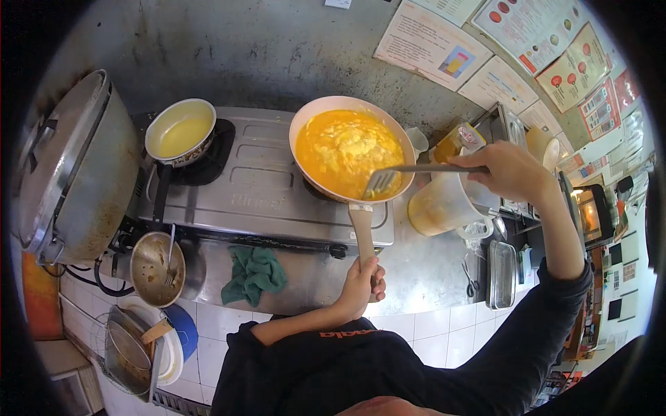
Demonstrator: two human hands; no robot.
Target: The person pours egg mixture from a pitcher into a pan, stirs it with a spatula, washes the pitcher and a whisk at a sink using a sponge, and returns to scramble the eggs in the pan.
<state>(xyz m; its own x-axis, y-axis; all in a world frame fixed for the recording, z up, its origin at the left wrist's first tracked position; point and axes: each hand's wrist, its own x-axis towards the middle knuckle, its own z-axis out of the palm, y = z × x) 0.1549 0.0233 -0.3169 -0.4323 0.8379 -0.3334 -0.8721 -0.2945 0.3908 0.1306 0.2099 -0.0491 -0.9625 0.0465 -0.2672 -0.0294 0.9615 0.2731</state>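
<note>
My left hand [359,286] is wrapped round the beige handle [361,229] of a frying pan [303,109], which sits on the right burner. Yellow-orange beaten egg [326,149] fills the pan, with paler set curds heaped in the middle. In my right hand [510,172] is a slotted spatula [409,170], held by its dark handle. The spatula's blade dips into the egg at the pan's near right side. Just right of the pan stands a clear plastic pitcher [440,204] with some yellow liquid left in the bottom.
A small saucepan [182,132] with yellowish liquid occupies the stove's [260,152] left burner, beside a big lidded pot [76,166]. On the counter's front lie a green cloth [254,275] and scissors [471,281]. A bowl with a fork [158,269] is at the left edge.
</note>
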